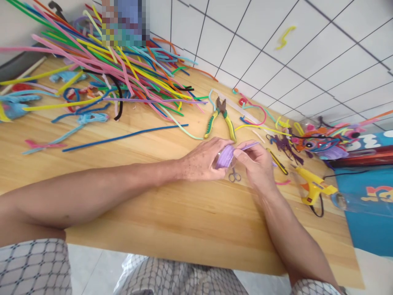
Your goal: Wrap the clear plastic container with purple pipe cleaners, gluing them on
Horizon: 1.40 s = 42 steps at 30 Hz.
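Evidently, a winding step is in hand: a purple bundle (225, 157) is held up over the bench (172, 217), between the two hands and a little to the right of the middle of the view. Take that bundle as the centre of the dial, with twelve at the top.

The left hand (202, 160), at nine o'clock, is clamped round the bundle, its fingers curled over the far side and the thumb below. The right hand (255, 166), at three, pinches a purple strand (252, 145) between thumb and fingertips, and the loose end pokes out towards two. The hands sit close together; whether their fingertips touch, I cannot tell.

As I judge it, the next move calls for a steady left grip, with the right hand holding the strand taut and guiding it so that each turn lies snug against the last.

As for looks, the bundle is pale lilac, rounded and slightly fuzzy, with the turns lying side by side. Its edges seem clear and shiny, perhaps plastic underneath, though the fingers hide too much to be sure.

The pliers (221, 108) lie at twelve, legs spread. Scissors (234, 174) peep out at five, a knife (277, 162) lies at three, and a yellow glue gun (313, 186) rests beyond it, nearer half past three. Towards ten spreads a heap of coloured pipe cleaners (123, 69).
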### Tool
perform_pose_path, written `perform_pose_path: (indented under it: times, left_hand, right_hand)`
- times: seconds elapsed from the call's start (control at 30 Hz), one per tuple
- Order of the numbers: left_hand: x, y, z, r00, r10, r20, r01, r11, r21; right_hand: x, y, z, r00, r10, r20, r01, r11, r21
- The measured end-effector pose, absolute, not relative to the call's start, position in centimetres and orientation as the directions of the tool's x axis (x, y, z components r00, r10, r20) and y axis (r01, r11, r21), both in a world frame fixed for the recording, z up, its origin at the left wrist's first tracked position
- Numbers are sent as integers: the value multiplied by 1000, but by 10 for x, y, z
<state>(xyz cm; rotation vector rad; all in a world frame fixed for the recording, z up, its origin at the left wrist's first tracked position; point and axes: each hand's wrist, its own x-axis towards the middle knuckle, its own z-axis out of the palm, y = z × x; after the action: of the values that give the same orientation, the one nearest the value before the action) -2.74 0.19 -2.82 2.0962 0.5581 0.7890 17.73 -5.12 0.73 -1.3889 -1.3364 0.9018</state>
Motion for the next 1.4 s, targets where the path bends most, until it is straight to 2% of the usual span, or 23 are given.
perform_pose_path:
  times: [0.97, 1.4]
  left_hand:
    - [-31, 7, -35, 745, 554, 372, 50, -603, 797]
    - [-25, 4, -37, 704, 602, 378, 87, -601, 794]
  right_hand:
    - [179, -51, 4, 137, 984, 116, 275, 75, -959]
    - [179, -51, 4, 136, 983, 126, 281, 84, -956]
